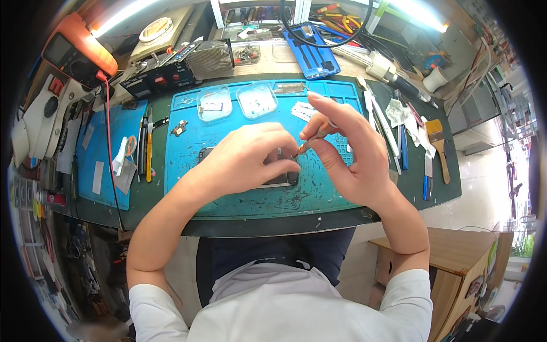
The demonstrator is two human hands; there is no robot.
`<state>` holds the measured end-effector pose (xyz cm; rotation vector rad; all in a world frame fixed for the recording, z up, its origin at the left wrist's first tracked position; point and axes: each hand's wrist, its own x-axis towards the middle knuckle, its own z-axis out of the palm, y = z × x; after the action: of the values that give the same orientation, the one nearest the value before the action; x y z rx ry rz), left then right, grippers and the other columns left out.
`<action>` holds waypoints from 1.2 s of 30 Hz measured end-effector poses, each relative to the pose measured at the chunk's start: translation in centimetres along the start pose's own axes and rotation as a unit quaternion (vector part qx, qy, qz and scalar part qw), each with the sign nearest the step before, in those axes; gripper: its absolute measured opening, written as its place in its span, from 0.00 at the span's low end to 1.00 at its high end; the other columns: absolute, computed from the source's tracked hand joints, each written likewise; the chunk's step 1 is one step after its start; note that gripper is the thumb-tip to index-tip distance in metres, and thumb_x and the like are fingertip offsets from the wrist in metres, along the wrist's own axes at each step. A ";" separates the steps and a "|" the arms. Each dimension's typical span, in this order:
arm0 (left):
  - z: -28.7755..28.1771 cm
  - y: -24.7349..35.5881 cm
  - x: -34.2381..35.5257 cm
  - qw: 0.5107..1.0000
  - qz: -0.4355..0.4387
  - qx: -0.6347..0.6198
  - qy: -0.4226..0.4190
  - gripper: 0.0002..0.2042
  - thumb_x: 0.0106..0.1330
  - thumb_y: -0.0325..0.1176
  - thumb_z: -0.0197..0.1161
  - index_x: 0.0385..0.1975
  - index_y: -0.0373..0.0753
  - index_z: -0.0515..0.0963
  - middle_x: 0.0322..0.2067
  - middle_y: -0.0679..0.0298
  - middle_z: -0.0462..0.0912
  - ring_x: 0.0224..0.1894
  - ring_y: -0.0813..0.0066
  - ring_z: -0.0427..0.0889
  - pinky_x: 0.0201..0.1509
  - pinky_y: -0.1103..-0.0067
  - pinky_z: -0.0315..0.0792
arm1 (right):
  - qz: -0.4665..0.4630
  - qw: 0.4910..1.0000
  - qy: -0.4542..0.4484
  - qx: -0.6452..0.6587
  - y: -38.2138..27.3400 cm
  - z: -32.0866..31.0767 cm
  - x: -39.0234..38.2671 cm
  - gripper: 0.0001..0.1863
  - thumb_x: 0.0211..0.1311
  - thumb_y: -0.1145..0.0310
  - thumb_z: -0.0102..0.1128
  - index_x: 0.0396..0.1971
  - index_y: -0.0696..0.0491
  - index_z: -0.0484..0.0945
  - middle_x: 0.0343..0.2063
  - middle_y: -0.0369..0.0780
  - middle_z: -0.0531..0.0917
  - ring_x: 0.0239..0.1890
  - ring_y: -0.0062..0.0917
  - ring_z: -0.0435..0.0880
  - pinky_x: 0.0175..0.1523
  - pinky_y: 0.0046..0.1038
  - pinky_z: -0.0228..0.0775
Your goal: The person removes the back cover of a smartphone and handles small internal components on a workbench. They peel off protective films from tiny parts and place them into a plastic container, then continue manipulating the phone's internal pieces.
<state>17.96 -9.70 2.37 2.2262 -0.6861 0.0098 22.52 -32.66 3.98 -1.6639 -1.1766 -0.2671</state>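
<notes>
A dark, flat device that looks like a phone (pixel 286 179) lies on the blue work mat (pixel 228 206), mostly covered by my left hand (pixel 244 157). That hand is closed, its thumb and fingertips gathered at the device's right end. From the right, my right hand (pixel 356 154) pinches a slim screwdriver (pixel 306 147) with a copper-coloured shaft between thumb and fingers. Its tip slants down to the device's upper right corner, beside my left fingertips. The exact point it touches is hidden.
Two clear trays (pixel 256 100) with small parts stand at the mat's back. A small circuit part (pixel 178 127) lies left. Tweezers, a brush (pixel 439 145) and a soldering-type tool (pixel 399 80) line the right. An orange multimeter (pixel 78 52) and its red lead occupy the left.
</notes>
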 end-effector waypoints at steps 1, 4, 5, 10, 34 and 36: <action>0.2 -0.6 0.0 1.000 0.011 0.010 0.004 0.11 0.64 0.33 0.78 0.41 0.37 0.84 0.37 0.59 0.85 0.36 0.61 0.84 0.41 0.69 0.79 | 0.003 1.000 0.018 0.009 0.1 0.1 -0.1 0.32 0.66 0.87 0.63 0.71 0.56 0.75 0.42 0.42 0.85 0.42 0.28 0.86 0.47 0.30 0.84; -0.1 -1.0 0.1 0.996 0.021 0.081 0.027 0.08 0.66 0.30 0.74 0.41 0.38 0.85 0.39 0.58 0.86 0.39 0.58 0.85 0.44 0.67 0.79 | 0.019 0.998 0.045 0.048 0.4 0.4 -0.6 0.32 0.67 0.87 0.62 0.71 0.58 0.74 0.41 0.43 0.85 0.42 0.28 0.87 0.47 0.30 0.84; -0.4 -1.1 0.0 0.993 0.019 0.112 0.038 0.07 0.66 0.29 0.73 0.42 0.39 0.85 0.40 0.58 0.86 0.41 0.57 0.86 0.45 0.66 0.80 | 0.028 0.997 0.034 0.070 0.3 0.3 -0.7 0.32 0.68 0.87 0.63 0.72 0.59 0.74 0.41 0.43 0.85 0.42 0.28 0.87 0.47 0.31 0.83; -1.9 -3.7 1.4 0.959 0.019 0.239 0.151 0.07 0.67 0.29 0.71 0.42 0.38 0.87 0.38 0.59 0.85 0.44 0.55 0.85 0.48 0.65 0.80 | 0.013 0.994 -0.102 0.037 -0.8 0.0 -0.2 0.32 0.67 0.88 0.63 0.72 0.60 0.73 0.39 0.42 0.84 0.40 0.27 0.86 0.47 0.30 0.84; -1.1 2.6 -2.2 0.983 -0.077 -0.167 -0.030 0.20 0.72 0.24 0.68 0.63 0.36 0.78 0.44 0.58 0.90 0.42 0.68 0.90 0.46 0.72 0.83 | -0.044 0.989 -0.142 -0.028 0.0 0.0 -0.5 0.26 0.64 0.82 0.71 0.62 0.57 0.82 0.37 0.41 0.85 0.36 0.28 0.86 0.41 0.29 0.80; -0.8 3.1 -2.5 0.974 -0.094 -0.205 -0.015 0.25 0.72 0.23 0.68 0.68 0.36 0.74 0.46 0.57 0.90 0.45 0.67 0.91 0.50 0.72 0.84 | -0.073 0.991 -0.098 -0.047 -0.5 0.4 -0.3 0.26 0.59 0.73 0.79 0.59 0.56 0.86 0.36 0.40 0.86 0.34 0.28 0.86 0.38 0.28 0.79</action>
<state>14.57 -9.64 4.51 1.8852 -0.4418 -0.2408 21.87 -32.52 3.95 -1.7173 -1.4564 -0.2582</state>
